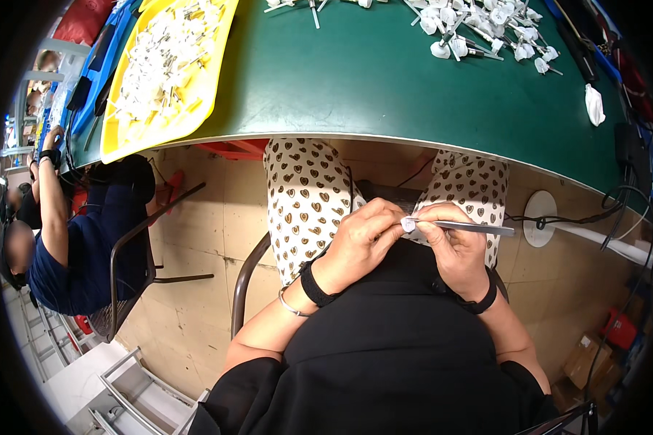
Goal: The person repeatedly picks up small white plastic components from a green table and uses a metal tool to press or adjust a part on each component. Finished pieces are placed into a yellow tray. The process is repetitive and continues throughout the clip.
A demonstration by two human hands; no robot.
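Note:
Above my lap, my left hand [370,235] pinches a small white plastic part [408,225] between thumb and fingers. My right hand [457,250] meets it there, its fingers closed round a pair of grey metal tweezers [482,228]. The broad end of the tweezers sticks out to the right, while their tips are hidden by my fingers and the white part. On the table's far right lies a loose pile of similar white parts [500,18] with thin stems. A yellow tray [207,109] at the left holds many more.
The green table [326,87] curves across in front of my knees. A crumpled white piece [594,105] lies near its right edge, with black cables [620,192] hanging close by. Another person [80,254] sits at the left beside a metal-framed chair [116,268].

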